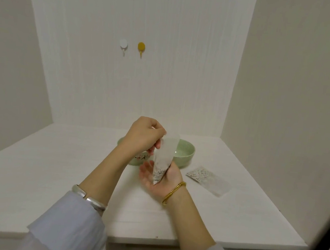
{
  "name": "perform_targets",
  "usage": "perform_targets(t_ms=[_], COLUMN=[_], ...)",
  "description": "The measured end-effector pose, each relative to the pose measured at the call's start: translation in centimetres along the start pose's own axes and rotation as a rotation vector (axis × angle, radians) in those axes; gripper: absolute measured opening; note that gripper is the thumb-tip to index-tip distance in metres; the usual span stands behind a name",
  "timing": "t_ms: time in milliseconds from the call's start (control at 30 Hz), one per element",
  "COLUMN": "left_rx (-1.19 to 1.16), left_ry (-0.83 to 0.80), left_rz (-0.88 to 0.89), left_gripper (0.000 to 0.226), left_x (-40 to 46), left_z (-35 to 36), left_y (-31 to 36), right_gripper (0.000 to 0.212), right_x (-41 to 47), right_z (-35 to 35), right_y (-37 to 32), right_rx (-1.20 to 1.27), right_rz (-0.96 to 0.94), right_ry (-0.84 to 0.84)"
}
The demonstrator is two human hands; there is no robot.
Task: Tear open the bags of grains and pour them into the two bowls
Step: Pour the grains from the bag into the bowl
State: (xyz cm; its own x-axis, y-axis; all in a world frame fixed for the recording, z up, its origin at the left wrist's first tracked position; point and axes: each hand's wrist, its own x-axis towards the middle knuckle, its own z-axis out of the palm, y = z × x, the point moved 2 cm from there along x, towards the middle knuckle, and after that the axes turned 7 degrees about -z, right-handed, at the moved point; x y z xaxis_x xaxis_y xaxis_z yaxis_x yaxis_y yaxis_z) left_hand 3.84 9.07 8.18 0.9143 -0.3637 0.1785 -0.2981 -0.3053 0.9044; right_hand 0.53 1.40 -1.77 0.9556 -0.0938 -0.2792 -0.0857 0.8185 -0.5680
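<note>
The table [192,217] is seen to be painted white wood, matt, with fine lines along it. The bowl [185,156] looks like glazed pottery, green, smooth and shiny. The bag [165,154] that is held is made of thin clear plastic, a bit cloudy. The same plastic is seen on the flat bag [209,180]. A shiny silver metal bangle [89,198] and a gold metal bangle [174,192] are worn. The sleeve [68,222] is soft pale cloth.
</note>
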Motion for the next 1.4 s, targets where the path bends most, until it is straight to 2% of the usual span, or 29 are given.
perform_targets(t_ms=[67,167,267,333,400,467,500,567,600,867,1000,1133,1233,1400], left_rx=[-0.031,-0.107,-0.219,-0.393,-0.546,-0.604,-0.605,-0.642,-0.678,-0.955,-0.842,-0.625,-0.543,-0.324], left_ry=[-0.007,-0.055,-0.094,0.028,0.231,0.375,0.393,0.329,0.286,0.175,0.181,0.167,0.113,-0.002], left_rz=[0.003,-0.011,-0.084,-0.211,-0.353,-0.483,-0.541,-0.617,-0.637,-0.670,-0.686,-0.745,-0.695,-0.611], left_gripper=[0.013,0.012,0.013,0.014,0.010,0.007,0.019,0.045,0.050,0.058,0.053,0.056,0.056,0.040], left_x=[-0.2,-0.7,-0.7,-0.4,0.0,0.6,1.0,1.6,1.9,3.8,3.4,1.9,0.6,-1.4], left_z=[-0.2,-0.7,-1.7,-2.7,-3.6,-3.6,-3.3,-2.4,-1.9,-0.1,-0.5,-1.6,-2.6,-2.9], left_y=[0.0,-0.6,-2.1,-4.2,-6.8,-9.2,-10.2,-11.3,-11.4,-12.9,-12.5,-12.6,-12.8,-11.8], right_gripper=[0.036,0.047,0.046,0.043,0.041,0.041,0.040,0.038,0.038,0.046,0.048,0.036,0.030,0.031], right_x=[0.6,0.9,1.0,0.8,0.6,0.5,0.5,0.3,0.3,0.2,-0.3,-0.8,-1.4,-2.0], right_z=[0.1,-0.4,-0.8,-1.0,-1.2,-1.4,-1.4,-1.4,-1.4,-1.9,-1.8,-1.8,-1.8,-2.0], right_y=[-0.2,-1.0,-1.9,-2.6,-3.2,-3.6,-3.7,-3.9,-3.9,-4.2,-4.6,-5.2,-5.5,-5.9], right_rx=[0.064,0.030,0.024,0.056,0.093,0.108,0.111,0.114,0.115,0.125,0.104,0.098,0.109,0.169], right_rz=[-0.066,-0.156,-0.187,-0.194,-0.200,-0.207,-0.209,-0.208,-0.205,-0.254,-0.263,-0.271,-0.270,-0.322], right_ry=[0.019,0.071,0.078,0.092,0.116,0.128,0.130,0.132,0.135,0.215,0.208,0.225,0.222,0.245])
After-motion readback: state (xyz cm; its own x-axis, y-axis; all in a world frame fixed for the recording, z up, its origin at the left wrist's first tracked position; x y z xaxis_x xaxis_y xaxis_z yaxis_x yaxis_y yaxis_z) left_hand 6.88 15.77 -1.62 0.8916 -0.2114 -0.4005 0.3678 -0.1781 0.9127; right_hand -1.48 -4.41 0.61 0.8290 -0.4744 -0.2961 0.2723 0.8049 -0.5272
